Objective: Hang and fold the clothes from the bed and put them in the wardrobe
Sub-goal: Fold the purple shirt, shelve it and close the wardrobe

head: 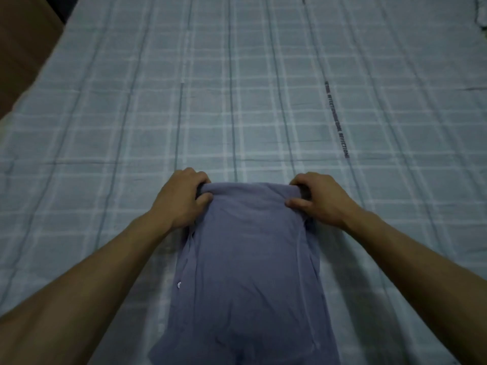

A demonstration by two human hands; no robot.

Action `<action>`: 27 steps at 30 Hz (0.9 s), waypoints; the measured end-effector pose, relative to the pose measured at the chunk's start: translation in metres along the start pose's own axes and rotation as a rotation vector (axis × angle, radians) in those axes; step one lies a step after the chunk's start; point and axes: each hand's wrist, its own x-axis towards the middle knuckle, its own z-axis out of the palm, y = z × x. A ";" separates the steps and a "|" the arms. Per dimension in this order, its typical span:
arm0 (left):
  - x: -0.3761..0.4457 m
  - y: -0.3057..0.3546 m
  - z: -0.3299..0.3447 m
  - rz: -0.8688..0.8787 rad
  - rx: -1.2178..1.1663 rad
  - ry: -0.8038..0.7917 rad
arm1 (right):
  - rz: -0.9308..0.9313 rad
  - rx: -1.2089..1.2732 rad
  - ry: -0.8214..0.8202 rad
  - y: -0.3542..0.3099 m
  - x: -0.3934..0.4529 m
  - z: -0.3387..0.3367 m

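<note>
The shirt (250,259) lay flat on the bed (237,88), close to the near edge and about midway between the left and right edges. Its long side ran straight away from the person, toward the far edge of the bed. Both hands were at the far end of the shirt, one on each corner. The left hand (181,196) held the left corner and the right hand (316,198) held the right corner. On each hand the fingers (196,177) were curled over the cloth edge and the thumb pressed from the near side, so both were pinching the cloth. The rest of the shirt stretched back from the hands toward the person. Both hands were the same way along it, so neither one was nearer. I think the next move was to bring this far end back over the near part to fold it in half. The shirt was blue-purple, thin and soft, with small wrinkles. It was already folded into a long strip, and a white button (179,285) showed by its left side.
</note>
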 end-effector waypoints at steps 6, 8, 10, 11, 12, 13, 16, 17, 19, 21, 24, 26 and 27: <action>0.012 0.006 -0.016 0.008 -0.131 0.135 | -0.079 0.069 0.097 -0.005 0.011 -0.026; 0.024 0.004 -0.023 -0.007 -0.126 0.213 | -0.067 0.064 0.188 -0.006 0.024 -0.036; 0.037 0.003 -0.027 -0.004 -0.098 0.261 | -0.048 0.028 0.232 -0.005 0.040 -0.041; 0.041 0.003 -0.026 -0.003 -0.074 0.265 | -0.034 0.006 0.215 -0.005 0.046 -0.040; 0.044 0.003 -0.024 -0.010 -0.050 0.255 | -0.012 -0.011 0.181 -0.004 0.051 -0.036; 0.047 0.003 -0.019 -0.017 -0.033 0.237 | 0.013 -0.025 0.153 -0.002 0.055 -0.029; 0.049 -0.005 0.000 -0.076 -0.057 0.170 | 0.076 -0.016 0.133 0.002 0.052 -0.009; 0.050 -0.010 0.003 -0.098 -0.072 0.161 | 0.096 0.005 0.137 0.002 0.050 -0.006; 0.051 -0.016 0.002 -0.123 -0.114 0.159 | 0.139 0.080 0.120 0.003 0.049 -0.010; 0.056 -0.016 -0.006 -0.106 -0.183 0.182 | 0.143 0.100 0.091 0.005 0.050 -0.019; 0.074 -0.016 -0.018 -0.016 -0.225 0.185 | 0.125 0.054 0.125 0.009 0.059 -0.025; 0.094 -0.018 -0.026 0.034 -0.211 0.214 | 0.129 0.089 0.214 0.007 0.073 -0.030; 0.106 -0.020 -0.031 0.037 -0.223 0.243 | 0.137 0.113 0.271 0.006 0.082 -0.034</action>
